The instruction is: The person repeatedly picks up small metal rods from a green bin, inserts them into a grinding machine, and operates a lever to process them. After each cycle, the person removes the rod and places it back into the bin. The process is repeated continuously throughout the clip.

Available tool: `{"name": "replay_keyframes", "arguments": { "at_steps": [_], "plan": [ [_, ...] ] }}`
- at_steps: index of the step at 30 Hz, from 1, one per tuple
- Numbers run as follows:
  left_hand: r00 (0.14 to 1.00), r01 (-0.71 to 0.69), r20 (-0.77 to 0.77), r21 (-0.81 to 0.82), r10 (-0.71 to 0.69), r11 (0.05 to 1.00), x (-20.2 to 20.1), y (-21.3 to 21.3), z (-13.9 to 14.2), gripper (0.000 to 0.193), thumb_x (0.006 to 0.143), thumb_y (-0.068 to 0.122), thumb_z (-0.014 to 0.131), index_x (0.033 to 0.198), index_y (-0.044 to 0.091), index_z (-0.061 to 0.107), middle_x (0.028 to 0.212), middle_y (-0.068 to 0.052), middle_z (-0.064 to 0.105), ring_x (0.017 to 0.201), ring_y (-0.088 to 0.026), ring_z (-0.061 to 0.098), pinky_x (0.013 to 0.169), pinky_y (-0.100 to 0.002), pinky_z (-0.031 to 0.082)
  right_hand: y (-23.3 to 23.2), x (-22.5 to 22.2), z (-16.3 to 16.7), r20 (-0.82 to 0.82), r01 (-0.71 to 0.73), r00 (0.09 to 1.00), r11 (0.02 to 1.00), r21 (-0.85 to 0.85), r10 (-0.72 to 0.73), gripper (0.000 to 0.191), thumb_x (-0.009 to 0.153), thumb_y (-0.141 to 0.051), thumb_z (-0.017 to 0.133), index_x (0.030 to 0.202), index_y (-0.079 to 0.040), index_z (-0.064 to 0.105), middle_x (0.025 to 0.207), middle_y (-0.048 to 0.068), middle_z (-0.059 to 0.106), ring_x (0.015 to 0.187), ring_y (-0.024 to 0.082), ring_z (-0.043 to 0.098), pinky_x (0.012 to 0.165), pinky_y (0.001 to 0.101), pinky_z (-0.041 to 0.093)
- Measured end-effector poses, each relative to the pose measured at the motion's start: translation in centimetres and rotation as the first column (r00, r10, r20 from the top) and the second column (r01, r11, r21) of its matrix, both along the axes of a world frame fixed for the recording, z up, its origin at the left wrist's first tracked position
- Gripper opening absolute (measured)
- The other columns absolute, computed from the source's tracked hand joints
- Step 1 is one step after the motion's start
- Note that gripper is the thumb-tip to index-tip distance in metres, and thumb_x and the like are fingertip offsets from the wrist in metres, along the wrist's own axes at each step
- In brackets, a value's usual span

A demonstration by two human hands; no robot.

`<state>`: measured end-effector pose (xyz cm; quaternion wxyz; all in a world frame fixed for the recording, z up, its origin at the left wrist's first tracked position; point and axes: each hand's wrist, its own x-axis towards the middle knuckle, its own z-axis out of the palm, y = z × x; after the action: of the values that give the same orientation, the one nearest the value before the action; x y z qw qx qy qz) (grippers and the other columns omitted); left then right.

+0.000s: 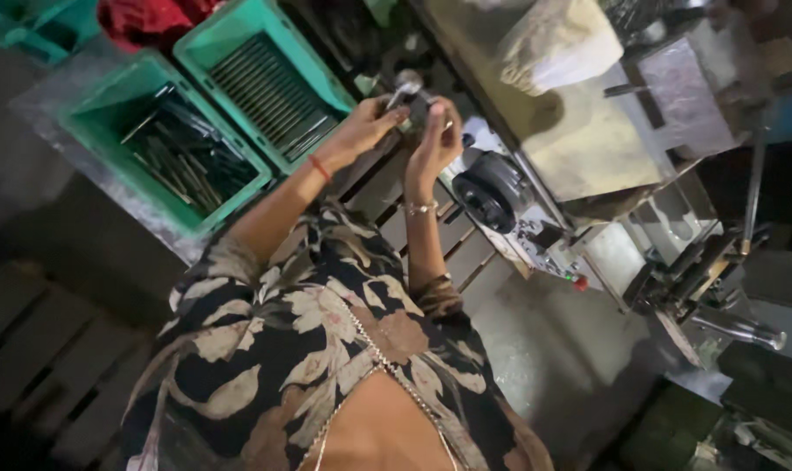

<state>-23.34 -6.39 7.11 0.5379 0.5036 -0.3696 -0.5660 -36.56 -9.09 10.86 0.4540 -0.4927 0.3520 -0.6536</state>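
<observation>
Green plastic crates (195, 105) sit at my left on a grey metal bench (55, 96), one holding a jumble of dark metal rods (186, 157), the other a neat row of them. Ahead stands a worn steel machine (579, 139) with a black round knob (492, 187) and a small red button (579, 283). My left hand (361, 126) and right hand (435, 139) meet above the machine's edge, fingers pinched narrow around a small shiny metal piece (406, 87) held between them. Its exact shape is hard to make out in the dim light. A pale sack-like bundle (557, 39) lies on top, cut off by the frame. The dark corners show little, and a red cloth (143, 17) is half out of view.
</observation>
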Motion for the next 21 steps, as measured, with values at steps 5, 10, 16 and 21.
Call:
{"name": "replay_keyframes", "arguments": {
  "at_steps": [5,10,16,21],
  "plan": [
    [0.994,-0.039,-0.083,0.29,0.066,0.956,5.6,3.4,-6.1,0.031,0.094,0.038,0.071,0.098,0.012,0.055,0.075,0.001,0.05,0.055,-0.01,0.047,0.046,-0.028,0.04,-0.6,-0.1,2.1,0.295,0.025,0.954,0.995,0.098,-0.053,0.017,0.1,-0.019,0.069,0.108,-0.004,0.071,0.076,-0.003,0.061,0.044,0.002,0.037,0.038,0.0241,0.026],
    [0.716,-0.143,0.673,0.405,-0.189,0.903,8.6,3.6,-8.8,0.045,0.097,0.043,0.063,0.116,0.003,0.065,0.11,-0.028,0.067,0.1,-0.045,0.064,0.086,-0.054,0.051,3.1,-4.0,1.7,0.15,0.127,0.979,0.989,0.072,-0.137,0.018,0.105,-0.019,0.068,0.114,-0.004,0.072,0.073,-0.001,0.061,0.048,0.005,0.038,0.04,0.0242,0.028],
    [0.499,-0.045,0.822,0.341,-0.275,0.939,7.6,4.0,-9.6,0.045,0.096,0.035,0.059,0.123,0.0,0.065,0.121,-0.029,0.066,0.113,-0.048,0.062,0.097,-0.056,0.047,8.7,-6.8,-0.4,0.044,0.289,0.946,0.896,0.339,-0.322,0.018,0.102,-0.019,0.066,0.113,-0.005,0.068,0.078,-0.005,0.062,0.048,0.001,0.037,0.041,0.0214,0.028],
    [0.62,0.007,0.784,0.025,-0.024,1.0,9.2,6.1,-11.1,0.038,0.095,0.032,0.059,0.117,0.003,0.072,0.117,-0.023,0.07,0.109,-0.044,0.065,0.093,-0.052,0.052,9.9,-7.0,-1.9,0.037,0.272,0.955,0.915,0.297,-0.296,0.017,0.104,-0.019,0.066,0.112,-0.004,0.069,0.058,-0.008,0.045,0.044,0.001,0.032,0.04,0.0232,0.027]
  ]
}}
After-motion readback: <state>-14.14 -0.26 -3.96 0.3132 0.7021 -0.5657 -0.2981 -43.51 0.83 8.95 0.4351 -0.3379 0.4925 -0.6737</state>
